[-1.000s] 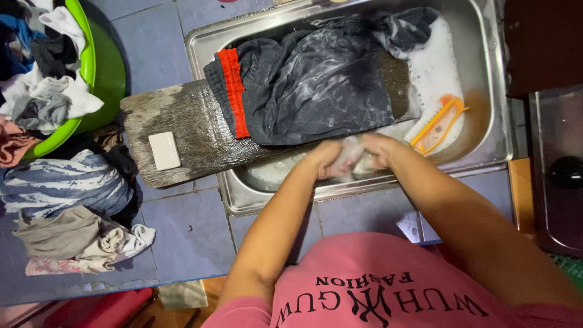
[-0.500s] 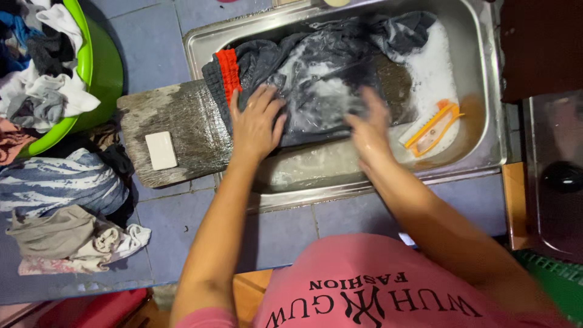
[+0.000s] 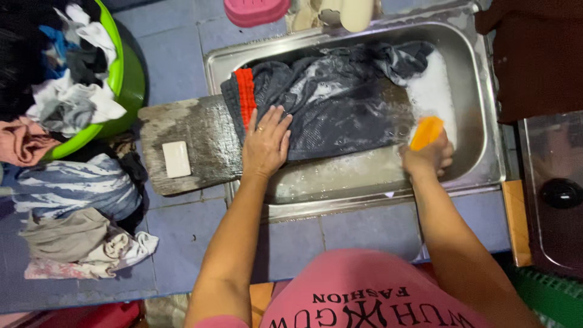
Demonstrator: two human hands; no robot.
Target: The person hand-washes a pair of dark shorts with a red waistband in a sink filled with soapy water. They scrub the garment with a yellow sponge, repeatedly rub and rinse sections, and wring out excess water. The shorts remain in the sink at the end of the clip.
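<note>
No packages, labels, signs or screens in view. Only print: dark lettering across the person's pink shirt (image 3: pixel 376 297), bottom edge.

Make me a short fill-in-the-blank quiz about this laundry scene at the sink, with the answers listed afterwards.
1. The left hand lies flat on the dark ____ with the red waistband.
2. The right hand grips an ____ scrub brush.
3. The white soap bar rests on the wooden ____.
4. The heap of clothes at upper left sits in a ____ basin.

Answers: shorts; orange; washboard; green
</note>
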